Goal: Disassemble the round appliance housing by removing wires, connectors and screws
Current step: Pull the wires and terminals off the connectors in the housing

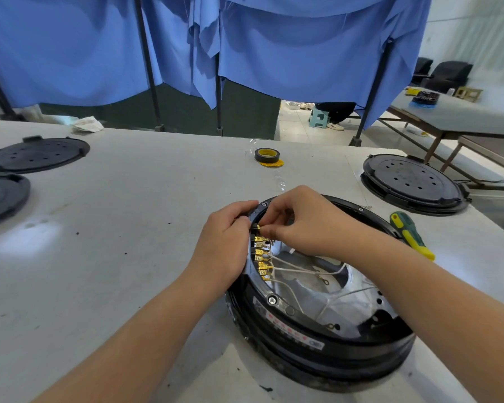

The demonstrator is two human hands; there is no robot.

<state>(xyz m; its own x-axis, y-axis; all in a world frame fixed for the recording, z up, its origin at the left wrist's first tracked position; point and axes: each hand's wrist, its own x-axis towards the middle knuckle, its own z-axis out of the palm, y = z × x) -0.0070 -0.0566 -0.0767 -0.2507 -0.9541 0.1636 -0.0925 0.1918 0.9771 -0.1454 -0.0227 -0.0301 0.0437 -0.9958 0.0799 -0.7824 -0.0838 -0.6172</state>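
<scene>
both hands [256, 228] work at the round housing's [317, 353] left rim, table [128, 199] open leftward.

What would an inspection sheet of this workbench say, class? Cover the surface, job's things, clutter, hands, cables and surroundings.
Surface: grey table, dark specks and smudges.
Job's things: round black housing, open on top; row of brass connectors inside its left rim.
Clutter: screwdriver, tape roll, three black round covers, crumpled wrapper.
Hands: left hand grips the housing rim; right hand pinches the top connector.
Cables: white wires run from the connectors.
Surroundings: blue curtains, second table, plastic stool.
</scene>
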